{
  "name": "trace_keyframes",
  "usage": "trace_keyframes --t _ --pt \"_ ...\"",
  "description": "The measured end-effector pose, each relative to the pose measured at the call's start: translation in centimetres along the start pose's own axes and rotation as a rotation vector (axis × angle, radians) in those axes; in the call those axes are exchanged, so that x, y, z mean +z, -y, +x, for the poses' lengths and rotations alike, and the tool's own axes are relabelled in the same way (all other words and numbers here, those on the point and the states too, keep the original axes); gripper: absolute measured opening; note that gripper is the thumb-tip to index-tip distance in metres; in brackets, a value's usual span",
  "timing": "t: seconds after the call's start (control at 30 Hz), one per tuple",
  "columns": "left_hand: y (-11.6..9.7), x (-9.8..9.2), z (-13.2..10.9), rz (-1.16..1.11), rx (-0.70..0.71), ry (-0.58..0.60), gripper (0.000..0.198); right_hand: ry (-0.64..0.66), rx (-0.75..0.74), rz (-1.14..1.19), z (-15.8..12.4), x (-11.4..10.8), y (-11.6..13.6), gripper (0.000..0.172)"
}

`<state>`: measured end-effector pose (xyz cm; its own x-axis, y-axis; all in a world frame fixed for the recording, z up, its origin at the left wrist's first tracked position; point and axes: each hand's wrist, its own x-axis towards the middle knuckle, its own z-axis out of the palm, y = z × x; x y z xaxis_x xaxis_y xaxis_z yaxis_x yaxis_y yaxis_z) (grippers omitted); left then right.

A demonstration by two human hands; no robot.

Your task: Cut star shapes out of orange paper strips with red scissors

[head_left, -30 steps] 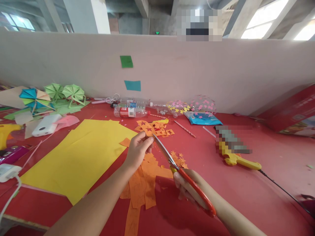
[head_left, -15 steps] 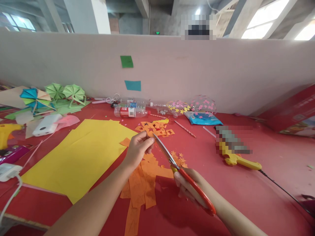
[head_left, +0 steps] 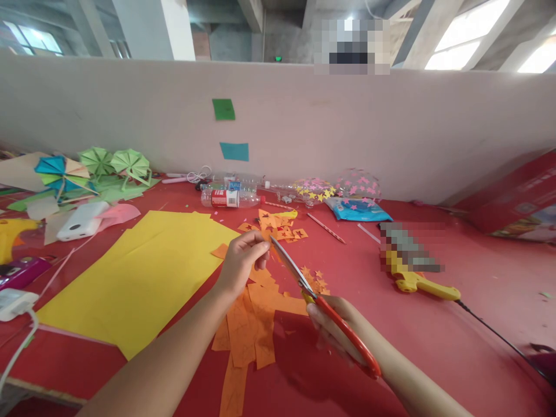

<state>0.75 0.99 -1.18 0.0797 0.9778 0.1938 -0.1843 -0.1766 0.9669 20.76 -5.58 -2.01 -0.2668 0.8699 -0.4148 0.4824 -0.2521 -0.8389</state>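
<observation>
My left hand (head_left: 244,259) is closed in a pinch, with thumb and forefinger on a small piece of orange paper (head_left: 267,220); its lower part is covered by the fingers. In my right hand (head_left: 332,321) is a pair of scissors (head_left: 289,260) with red and yellow handles. The scissor tips point up and left, right beside my left fingertips, and the blades look nearly closed. Below my hands lie overlapping orange paper strips (head_left: 243,333). Small orange stars (head_left: 319,282) are heaped just beyond the scissors, and orange scraps with star-shaped holes (head_left: 295,233) lie farther back.
Yellow sheets (head_left: 143,272) cover the left of the red table. Plastic bottles (head_left: 226,198), a striped straw (head_left: 325,227) and a blue packet (head_left: 362,209) lie toward the partition. A yellow glue gun (head_left: 428,285) with a black cord is on the right; paper umbrellas (head_left: 130,164) stand back left.
The orange paper at my left fingertips now sticks up higher above the hand. My left hand has shifted very slightly left; the scissors are almost where they were.
</observation>
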Motion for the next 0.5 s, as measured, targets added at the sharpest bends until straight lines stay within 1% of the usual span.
trace_keyframes --t 0.13,0.23,0.3,0.43,0.5 --pt "-0.1 0.0 0.2 -0.072 0.000 -0.044 0.013 -0.020 -0.025 0.011 -0.5 0.0 0.8 0.052" --pt "-0.2 0.0 0.3 -0.112 -0.008 -0.084 0.012 -0.010 -0.017 0.015 -0.6 0.1 0.7 0.053" --pt "-0.1 0.1 0.2 -0.129 -0.026 -0.066 0.013 -0.009 -0.015 0.017 -0.4 0.1 0.3 0.051" --pt "0.1 0.3 0.1 -0.135 -0.076 0.021 0.015 -0.011 -0.034 0.003 0.0 0.0 -0.4 0.047" --pt "0.1 0.3 0.0 -0.131 -0.074 0.015 0.015 0.002 -0.037 -0.006 0.1 0.0 -0.4 0.047"
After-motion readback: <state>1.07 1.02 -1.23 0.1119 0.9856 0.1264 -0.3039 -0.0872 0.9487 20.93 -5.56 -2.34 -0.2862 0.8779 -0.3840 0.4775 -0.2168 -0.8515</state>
